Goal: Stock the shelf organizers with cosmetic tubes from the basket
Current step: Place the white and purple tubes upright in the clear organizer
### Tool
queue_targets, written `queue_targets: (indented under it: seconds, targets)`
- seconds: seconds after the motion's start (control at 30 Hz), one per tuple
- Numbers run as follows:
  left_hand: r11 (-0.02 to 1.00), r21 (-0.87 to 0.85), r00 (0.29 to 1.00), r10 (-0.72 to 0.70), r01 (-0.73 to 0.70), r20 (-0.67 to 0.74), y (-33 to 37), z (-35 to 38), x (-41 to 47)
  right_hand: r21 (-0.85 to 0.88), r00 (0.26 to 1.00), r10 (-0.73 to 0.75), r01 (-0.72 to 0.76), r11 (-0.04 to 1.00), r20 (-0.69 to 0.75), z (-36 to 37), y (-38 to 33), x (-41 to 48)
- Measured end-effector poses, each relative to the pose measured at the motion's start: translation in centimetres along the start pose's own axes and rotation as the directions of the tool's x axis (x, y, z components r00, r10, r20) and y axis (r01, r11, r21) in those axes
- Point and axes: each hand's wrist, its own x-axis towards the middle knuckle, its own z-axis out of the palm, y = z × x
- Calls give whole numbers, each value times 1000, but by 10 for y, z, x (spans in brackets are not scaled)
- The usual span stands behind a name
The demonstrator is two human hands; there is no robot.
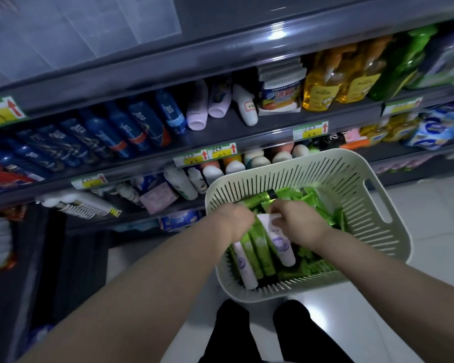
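A pale slotted plastic basket [351, 179] sits on the floor in front of me, filled with green cosmetic tubes [262, 255] and a few white ones. Both hands are down inside it. My left hand [233, 221] grips a bunch of green tubes together with a white tube [244, 268] at their crimped ends. My right hand [299, 224] pinches the top of another white tube with a purple logo [281, 244]. Fingertips of both hands are hidden among the tubes. More green tubes [304, 195] lie loose behind the hands.
Dark store shelves [220, 142] rise to the left and back, holding blue bottles [126, 129], white bottles [197, 111], yellow bottles [323, 85] and price tags [220, 153]. White tiled floor [430, 221] lies right of the basket. My black-clad legs [260, 334] stand below it.
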Motion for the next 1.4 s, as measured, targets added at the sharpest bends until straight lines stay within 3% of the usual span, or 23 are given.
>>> queue_targets:
  seconds: [0.13,0.3,0.37,0.47,0.57,0.67,0.8,0.93,1.07,1.2,1.4]
  targets:
    - [997,40,984,-71,65,162,8,18,26,26,997,-45,47,999,-69,-23,15,-10]
    - [997,-21,978,-65,70,199,8,24,33,37,988,-94,99,994,-123,-31,29,-11]
    - [979,-198,990,-24,51,137,3,25,29,7,985,-117,118,993,-126,-36,29,-9]
    - [858,-512,999,-26,42,39,-3,21,7,-4,978,-157,158,987,-141,-49,22,-6]
    - [768,-637,975,-184,66,-122,-13,13,-27,-2,955,-244,247,969,-167,-64,5,-2]
    - [636,-765,864,-439,103,-248,-28,-2,-74,-29,917,-347,348,937,-199,-77,-24,4]
    - [492,-852,676,-690,176,-259,-54,-17,-133,-48,853,-442,447,893,-280,-93,-77,6]
    - [420,-877,499,-826,234,-263,-82,-17,-191,-81,797,-516,519,851,-313,-104,-133,3]
    - [411,-883,312,-889,227,-334,-111,-12,-250,-120,736,-566,567,815,-372,-112,-194,-3]
    - [449,-885,252,-877,124,-410,-147,-1,-306,-146,677,-585,590,794,-447,-112,-263,-11]
    - [503,-851,177,-861,151,-477,-209,21,-374,-98,640,-562,611,786,-523,-107,-353,-16]
